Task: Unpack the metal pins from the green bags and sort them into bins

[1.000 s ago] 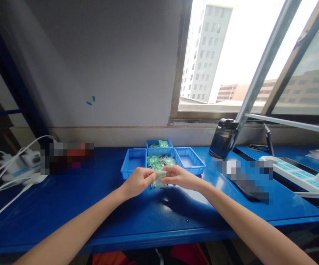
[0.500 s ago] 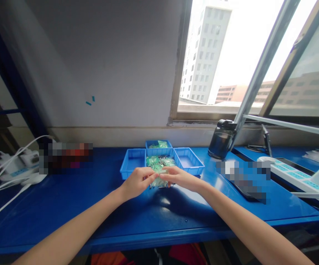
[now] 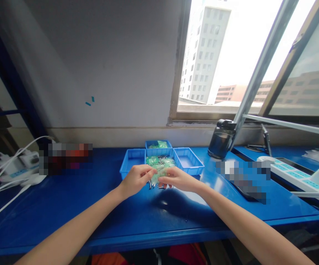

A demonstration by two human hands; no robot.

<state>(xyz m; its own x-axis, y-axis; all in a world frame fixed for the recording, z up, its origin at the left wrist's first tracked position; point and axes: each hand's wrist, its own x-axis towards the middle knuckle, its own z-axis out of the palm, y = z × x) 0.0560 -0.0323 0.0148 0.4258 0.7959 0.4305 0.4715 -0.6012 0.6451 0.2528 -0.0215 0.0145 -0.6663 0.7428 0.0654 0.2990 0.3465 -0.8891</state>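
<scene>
My left hand [image 3: 137,179] comes in over the table with thumb and forefinger pinched on the edge of a small clear plastic bag [image 3: 158,176]. Facing it, my right hand [image 3: 181,179] grips the bag's other side, its fingers curled; the bag partly hides the fingertips. Beneath and just beyond both hands, greenish plastic bags [image 3: 152,161] and loose metal screws [image 3: 162,157] lie in a heap between the blue trays. More screws [image 3: 151,184] show below the held bag. Whether anything is inside that bag I cannot tell.
Blue trays flank the heap at left [image 3: 123,167] and right [image 3: 194,170]; a rear tray [image 3: 148,150] holds green bags. A dark bottle [image 3: 221,139] stands right, near a power strip [image 3: 300,175]. White cables [image 3: 7,165] lie left on the blue table [image 3: 93,217].
My fingertips have moved slightly apart, and the clear bag between them shows more. My right hand has turned and dropped a little. The trays stay where they were.
</scene>
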